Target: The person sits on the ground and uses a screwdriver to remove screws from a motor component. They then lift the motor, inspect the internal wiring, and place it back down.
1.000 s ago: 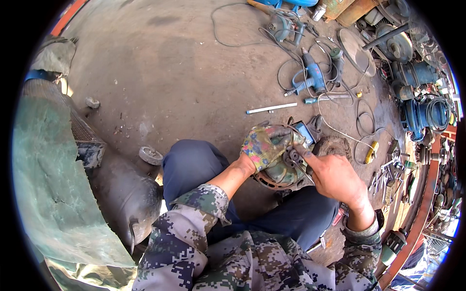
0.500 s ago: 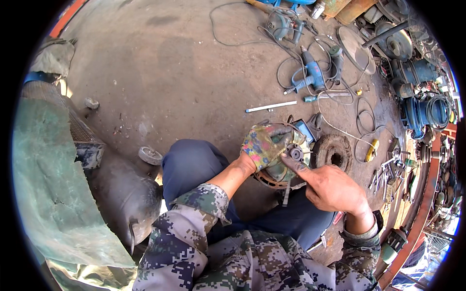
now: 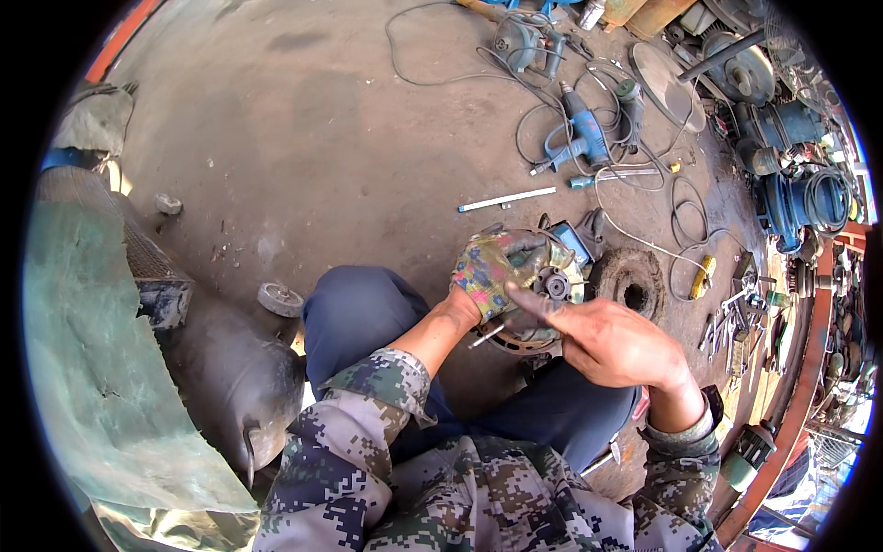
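My left hand (image 3: 492,276), in a floral work glove, is closed on a round machine part with a dark central hub (image 3: 555,284), held between my knees. My bare right hand (image 3: 621,342) comes in from the right. Its blackened index finger is stretched out against the part just below the hub, and its other fingers are curled with nothing visible in them. A thin metal rod (image 3: 486,337) sticks out at the lower left of the part. Beneath it shows a slotted, rusty ring (image 3: 520,342). My left fingertips are partly hidden by the part.
A dirty ring-shaped piece (image 3: 630,283) lies right of the part, beside a small blue-framed device (image 3: 572,243). Farther off are a blue heat gun (image 3: 584,129), tangled cords and a white strip (image 3: 507,199). Hand tools (image 3: 736,322) lie at right; a grey tank (image 3: 235,386) stands left.
The rod has swung from below the part to its lower left, so the part has turned clockwise. My right index finger has moved left with it. The view has shifted slightly.
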The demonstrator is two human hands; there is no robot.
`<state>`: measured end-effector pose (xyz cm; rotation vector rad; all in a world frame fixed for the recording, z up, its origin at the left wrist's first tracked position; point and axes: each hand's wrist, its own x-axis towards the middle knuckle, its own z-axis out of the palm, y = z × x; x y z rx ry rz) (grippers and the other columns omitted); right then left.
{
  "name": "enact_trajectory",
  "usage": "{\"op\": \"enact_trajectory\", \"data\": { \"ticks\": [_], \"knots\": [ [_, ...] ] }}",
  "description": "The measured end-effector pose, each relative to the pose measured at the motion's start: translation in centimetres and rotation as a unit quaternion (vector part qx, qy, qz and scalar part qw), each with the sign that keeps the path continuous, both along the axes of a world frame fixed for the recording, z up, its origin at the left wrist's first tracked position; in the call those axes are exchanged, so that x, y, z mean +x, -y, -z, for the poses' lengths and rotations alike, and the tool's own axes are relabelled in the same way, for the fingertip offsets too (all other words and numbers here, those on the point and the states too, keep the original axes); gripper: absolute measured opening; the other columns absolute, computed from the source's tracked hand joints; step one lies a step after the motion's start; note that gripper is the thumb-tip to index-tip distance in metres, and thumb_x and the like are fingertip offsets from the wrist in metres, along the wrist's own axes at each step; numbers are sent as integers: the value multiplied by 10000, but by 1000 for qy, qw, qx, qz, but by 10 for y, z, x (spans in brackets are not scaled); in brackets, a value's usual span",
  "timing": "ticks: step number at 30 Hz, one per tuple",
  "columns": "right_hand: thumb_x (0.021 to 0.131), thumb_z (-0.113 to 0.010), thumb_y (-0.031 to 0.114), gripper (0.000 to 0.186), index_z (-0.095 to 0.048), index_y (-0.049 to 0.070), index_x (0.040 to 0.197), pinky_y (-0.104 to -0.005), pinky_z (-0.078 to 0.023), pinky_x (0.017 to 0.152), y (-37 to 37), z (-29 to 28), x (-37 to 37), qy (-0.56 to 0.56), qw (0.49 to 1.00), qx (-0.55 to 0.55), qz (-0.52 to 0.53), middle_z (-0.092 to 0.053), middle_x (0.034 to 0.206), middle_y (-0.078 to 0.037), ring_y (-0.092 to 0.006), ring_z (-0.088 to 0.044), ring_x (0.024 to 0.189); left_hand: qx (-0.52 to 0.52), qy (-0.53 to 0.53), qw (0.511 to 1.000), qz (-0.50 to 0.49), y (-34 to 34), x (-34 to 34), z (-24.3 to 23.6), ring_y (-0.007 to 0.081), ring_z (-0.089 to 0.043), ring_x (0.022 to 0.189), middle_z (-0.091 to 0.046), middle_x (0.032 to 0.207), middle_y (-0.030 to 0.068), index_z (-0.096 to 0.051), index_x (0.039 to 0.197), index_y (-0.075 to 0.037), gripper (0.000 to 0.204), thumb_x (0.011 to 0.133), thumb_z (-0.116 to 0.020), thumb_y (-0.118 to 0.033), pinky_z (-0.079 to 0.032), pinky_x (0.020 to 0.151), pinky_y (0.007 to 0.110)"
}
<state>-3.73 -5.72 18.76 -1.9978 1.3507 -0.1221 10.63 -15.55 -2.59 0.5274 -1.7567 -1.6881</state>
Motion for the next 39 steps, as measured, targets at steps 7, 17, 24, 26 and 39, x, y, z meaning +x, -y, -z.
{"op": "enact_trajectory", "data": {
  "ticks": [7,17,24,26,39],
  "knots": [
    [895,-685,51,632,-610,143,1516,-467,-596,895,1,2,10,-130,981,-93,110,-714,1259,-141,-362,-702,1134,-36,81,996,32,4,13,3,228,-682,1237,-697,1392,78,-651,1380,-66,404,1019,-666,-246,-526,1102,383],
    [851,-805,432,381,-827,108,1051,-490,-408,1112,49,37,-4,-197,943,-261,53,-521,1596,-71,-319,-467,1414,-166,124,976,-74,1,7,7,356,-699,1138,-751,1248,151,-710,1280,-81,410,988,-673,-366,-541,998,455],
    [779,-848,489,398,-808,105,879,-565,-349,1142,-30,11,1,-175,976,-124,27,-516,1559,-106,-381,-429,1423,-157,178,971,-34,9,14,-29,247,-713,1182,-767,1283,55,-732,1318,-125,373,988,-713,-298,-551,1029,370],
    [781,-831,506,389,-832,149,935,-563,-339,1155,-24,19,10,-132,979,-156,-28,-506,1579,-67,-354,-432,1429,-147,131,980,-6,7,10,-19,320,-705,1144,-753,1263,81,-731,1272,-158,373,979,-676,-383,-544,1011,413],
    [882,-803,392,282,-811,141,1010,-539,-396,1029,6,36,-31,-296,910,-254,141,-616,1351,-108,-338,-523,1287,-130,153,976,-81,6,9,-34,355,-724,1091,-786,1181,120,-795,1181,-126,311,978,-698,-340,-554,989,441]
  ]
}}
